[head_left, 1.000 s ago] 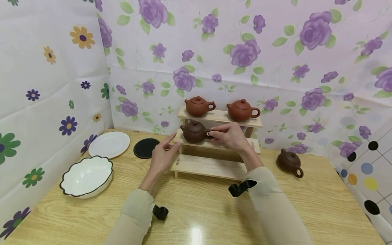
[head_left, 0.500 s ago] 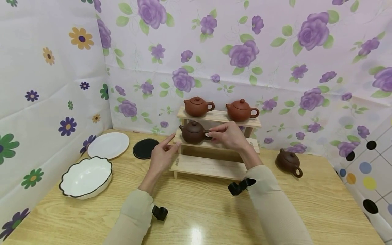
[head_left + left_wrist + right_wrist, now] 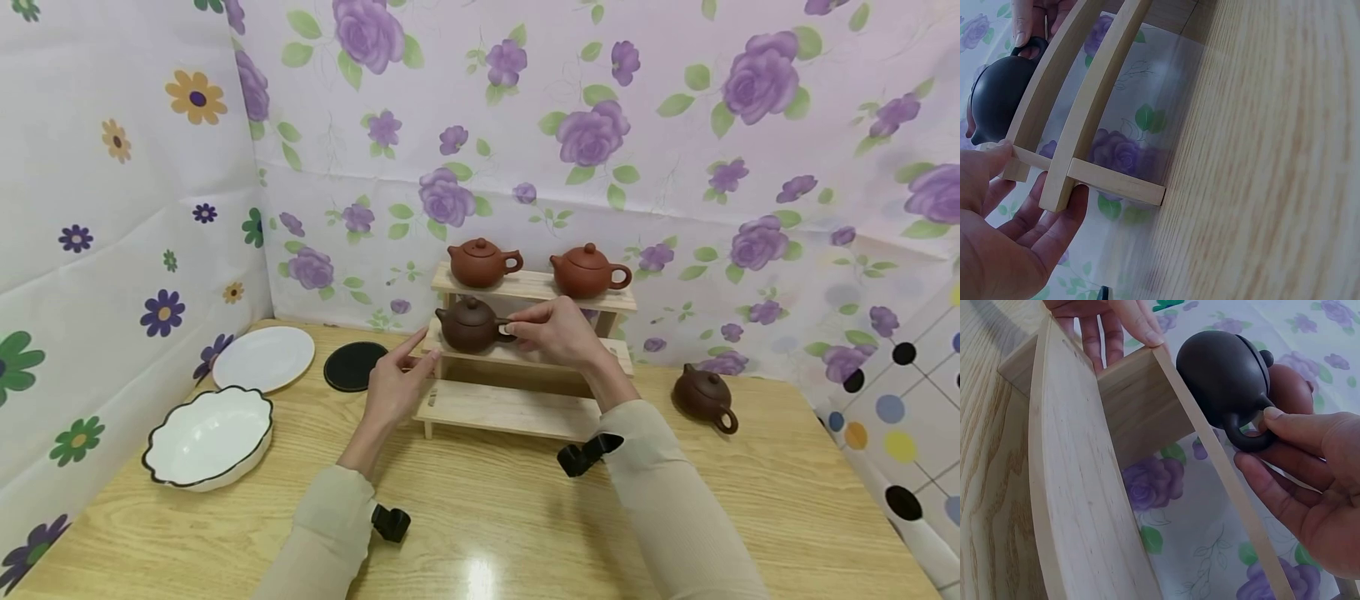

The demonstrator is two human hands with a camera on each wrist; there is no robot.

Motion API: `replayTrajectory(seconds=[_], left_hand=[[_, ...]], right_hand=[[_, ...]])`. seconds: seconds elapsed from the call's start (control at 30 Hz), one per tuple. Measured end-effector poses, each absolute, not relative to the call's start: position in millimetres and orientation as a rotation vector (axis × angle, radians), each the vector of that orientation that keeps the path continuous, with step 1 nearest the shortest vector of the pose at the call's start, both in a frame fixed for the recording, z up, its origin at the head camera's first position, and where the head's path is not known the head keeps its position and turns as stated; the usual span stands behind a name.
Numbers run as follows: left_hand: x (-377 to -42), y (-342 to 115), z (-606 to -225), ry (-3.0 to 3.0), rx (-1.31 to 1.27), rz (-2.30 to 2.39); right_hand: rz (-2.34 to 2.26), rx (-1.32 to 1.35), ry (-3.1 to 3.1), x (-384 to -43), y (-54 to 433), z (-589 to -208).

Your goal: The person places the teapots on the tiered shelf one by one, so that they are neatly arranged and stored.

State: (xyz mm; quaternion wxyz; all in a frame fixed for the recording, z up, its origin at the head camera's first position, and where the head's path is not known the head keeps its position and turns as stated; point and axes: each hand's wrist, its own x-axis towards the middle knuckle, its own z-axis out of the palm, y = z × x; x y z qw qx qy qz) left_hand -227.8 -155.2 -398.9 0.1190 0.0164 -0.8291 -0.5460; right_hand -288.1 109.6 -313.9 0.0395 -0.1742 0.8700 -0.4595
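Note:
A dark brown teapot (image 3: 471,325) sits upright at the left end of the middle tier of a three-tier wooden shelf (image 3: 510,408). My right hand (image 3: 558,335) pinches its handle between thumb and fingers, as the right wrist view shows with the handle (image 3: 1250,439) at the fingertips. At the shelf's left end is my left hand (image 3: 397,387). In the left wrist view, that hand's thumb lies at the middle tier's edge and its fingers curl against the wooden end piece. Two reddish-brown teapots, a left one (image 3: 480,263) and a right one (image 3: 587,272), stand on the top tier.
Another dark brown teapot (image 3: 705,397) rests on the wooden table (image 3: 480,517), right of the shelf. To the left lie a black round mat (image 3: 356,367), a white plate (image 3: 264,358) and a scalloped white bowl (image 3: 210,437) with a dark rim. Floral cloth backs the table.
The whole scene shifts slightly left in view. Both hands keep their places, the right one still on the teapot's handle and the left at the shelf's end.

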Motion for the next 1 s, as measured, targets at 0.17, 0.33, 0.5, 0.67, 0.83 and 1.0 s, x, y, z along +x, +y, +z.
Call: replayTrajectory(seconds=[0.17, 0.33, 0.5, 0.67, 0.83, 1.0], left_hand=[[-226.1, -154.2, -398.3, -2.433, 0.054, -1.602], [-226.0, -153.8, -398.1, -2.429, 0.051, -1.617], [-227.3, -155.8, -398.9, -2.423, 0.054, -1.620], [-227.9, -155.6, -399.1, -2.419, 0.051, -1.613], [-227.6, -154.9, -398.9, -2.416, 0.039, -1.615], [-228.2, -155.8, -399.1, -2.418, 0.035, -1.607]], right_hand=[[-1.386, -0.531, 2.689, -287.2, 110.0, -313.5], [-1.392, -0.514, 2.675, -285.5, 113.4, -309.6], [-1.448, -0.543, 2.668, -284.1, 121.9, -300.3], [-1.473, -0.593, 2.704, -281.1, 136.3, -290.6], [-1.462, -0.574, 2.773, -273.2, 154.7, -278.4], [-1.427, -0.530, 2.837, -266.7, 176.4, -268.7]])
